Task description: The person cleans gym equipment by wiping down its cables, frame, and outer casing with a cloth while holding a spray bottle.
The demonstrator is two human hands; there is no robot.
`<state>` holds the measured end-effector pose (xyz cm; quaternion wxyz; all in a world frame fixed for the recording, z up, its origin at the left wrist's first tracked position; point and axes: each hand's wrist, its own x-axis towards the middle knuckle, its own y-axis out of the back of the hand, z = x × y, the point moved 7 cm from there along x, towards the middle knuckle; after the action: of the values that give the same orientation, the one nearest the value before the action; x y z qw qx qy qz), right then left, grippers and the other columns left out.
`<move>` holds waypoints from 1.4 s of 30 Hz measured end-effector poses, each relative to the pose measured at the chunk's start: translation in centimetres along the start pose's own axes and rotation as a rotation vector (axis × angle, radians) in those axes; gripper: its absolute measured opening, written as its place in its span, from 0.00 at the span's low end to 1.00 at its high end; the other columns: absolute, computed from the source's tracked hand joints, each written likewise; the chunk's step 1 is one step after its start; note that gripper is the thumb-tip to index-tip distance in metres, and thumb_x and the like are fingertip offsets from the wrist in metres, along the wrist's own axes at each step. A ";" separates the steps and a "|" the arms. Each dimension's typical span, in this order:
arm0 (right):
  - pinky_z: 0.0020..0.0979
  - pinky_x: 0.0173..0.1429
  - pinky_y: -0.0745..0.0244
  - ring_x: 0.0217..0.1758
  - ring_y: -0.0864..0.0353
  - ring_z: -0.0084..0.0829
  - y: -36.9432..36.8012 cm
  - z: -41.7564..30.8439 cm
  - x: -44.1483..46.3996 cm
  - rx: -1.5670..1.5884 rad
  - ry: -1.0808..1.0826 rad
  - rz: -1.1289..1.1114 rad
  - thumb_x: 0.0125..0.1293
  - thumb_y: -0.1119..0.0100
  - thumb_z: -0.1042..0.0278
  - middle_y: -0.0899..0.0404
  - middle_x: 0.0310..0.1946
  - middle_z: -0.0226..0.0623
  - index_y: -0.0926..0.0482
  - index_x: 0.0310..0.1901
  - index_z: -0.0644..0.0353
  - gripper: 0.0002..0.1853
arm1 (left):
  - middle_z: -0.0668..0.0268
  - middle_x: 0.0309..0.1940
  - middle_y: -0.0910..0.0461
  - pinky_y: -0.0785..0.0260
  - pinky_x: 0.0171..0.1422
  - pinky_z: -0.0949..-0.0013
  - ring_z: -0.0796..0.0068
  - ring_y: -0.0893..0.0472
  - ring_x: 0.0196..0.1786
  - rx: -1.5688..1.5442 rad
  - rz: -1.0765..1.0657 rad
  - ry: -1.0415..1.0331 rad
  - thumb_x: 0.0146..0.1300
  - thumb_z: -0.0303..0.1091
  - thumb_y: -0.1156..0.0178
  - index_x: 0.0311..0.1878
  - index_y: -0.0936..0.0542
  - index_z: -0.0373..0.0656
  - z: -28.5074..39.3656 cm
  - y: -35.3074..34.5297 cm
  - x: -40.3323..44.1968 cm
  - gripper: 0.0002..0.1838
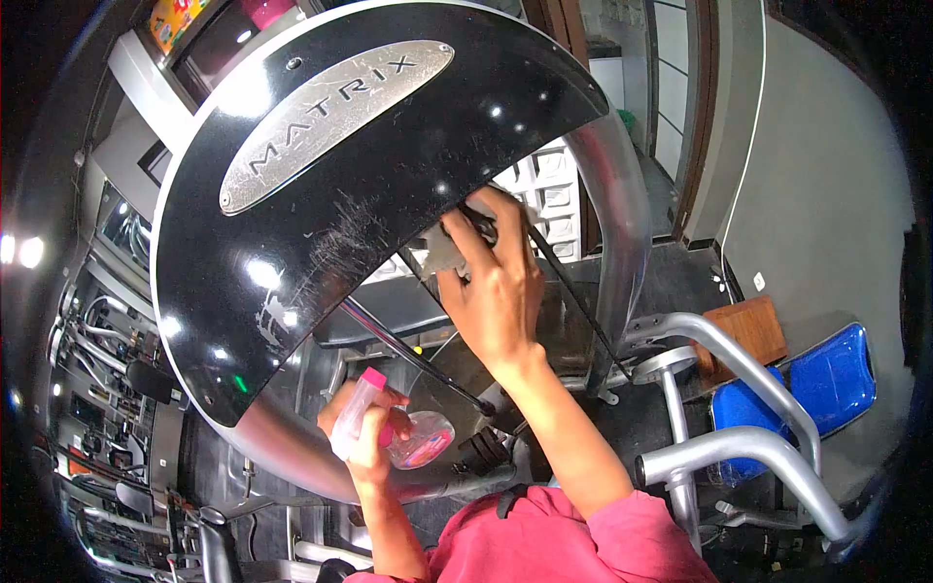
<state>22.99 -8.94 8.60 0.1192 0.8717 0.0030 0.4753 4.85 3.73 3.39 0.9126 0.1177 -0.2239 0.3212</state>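
A clear spray bottle (424, 442) with a pink nozzle and a pink label is held in my left hand (364, 428), low in front of the machine. My right hand (496, 282) reaches up to the lower edge of a glossy black machine cover (389, 165) marked MATRIX. Its fingers are bent around a greyish cloth (442, 249) at that edge, and the fingertips are partly hidden under the cover. Scuffs and scratches mark the black surface left of my right hand.
Dark rods and a curved clear guard (622, 214) lie below and beside the cover. Silver tubular handles (748, 447), a blue seat (831, 379) and a wooden board (743, 330) are at the right. More gym machines stand along the left. A grey wall (826, 194) rises at the right.
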 end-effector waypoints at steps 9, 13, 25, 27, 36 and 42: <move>0.34 0.56 0.25 0.50 0.19 0.40 -0.5 2.4 -5.4 0.307 -0.147 -0.068 0.54 0.42 0.83 0.21 0.47 0.42 0.21 0.62 0.54 0.30 | 0.50 0.26 0.19 0.29 0.23 0.70 0.71 0.23 0.16 -0.001 0.050 0.010 0.63 0.30 0.44 0.32 0.25 0.30 -1.0 0.2 -0.9 0.10; 0.35 0.54 0.24 0.47 0.17 0.41 1.5 0.2 -2.4 0.372 -0.150 0.129 0.65 0.40 0.75 0.21 0.45 0.51 0.24 0.60 0.69 0.21 | 0.49 0.25 0.19 0.28 0.23 0.70 0.71 0.23 0.16 -0.024 0.050 0.023 0.62 0.30 0.45 0.31 0.25 0.30 -1.2 0.3 -0.9 0.10; 0.51 0.43 0.21 0.41 0.17 0.56 -2.0 -1.4 -1.4 -0.027 -0.168 -0.255 0.61 0.42 0.65 0.18 0.47 0.48 0.27 0.64 0.45 0.27 | 0.49 0.25 0.19 0.29 0.22 0.70 0.71 0.23 0.16 -0.024 0.010 0.049 0.60 0.29 0.45 0.30 0.25 0.29 -1.0 -0.7 0.1 0.10; 0.51 0.42 0.22 0.38 0.16 0.54 -2.9 -0.4 -2.3 -0.070 -0.255 -0.468 0.60 0.43 0.67 0.17 0.39 0.48 0.28 0.66 0.38 0.29 | 0.49 0.25 0.19 0.29 0.22 0.70 0.71 0.23 0.16 -0.028 0.002 0.054 0.60 0.30 0.45 0.30 0.25 0.29 -1.1 -1.0 0.1 0.10; 0.47 0.39 0.21 0.33 0.17 0.51 -1.6 2.9 -3.7 0.045 -0.152 -0.250 0.55 0.42 0.69 0.17 0.37 0.45 0.21 0.60 0.36 0.28 | 0.50 0.25 0.19 0.29 0.21 0.70 0.71 0.23 0.15 -0.007 0.023 0.044 0.61 0.29 0.45 0.31 0.25 0.29 -1.1 -0.4 0.1 0.10; 0.41 0.44 0.18 0.50 0.18 0.48 1.8 1.3 -1.0 0.208 -0.068 0.063 0.53 0.40 0.74 0.28 0.55 0.41 0.22 0.62 0.42 0.31 | 0.50 0.25 0.19 0.29 0.22 0.70 0.71 0.23 0.15 -0.017 0.045 0.034 0.60 0.29 0.46 0.31 0.24 0.29 -1.5 0.0 -0.1 0.10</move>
<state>23.34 -11.07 7.47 0.0133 0.8947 0.0209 0.4460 5.27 4.27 2.06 0.9097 0.0994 -0.2138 0.3418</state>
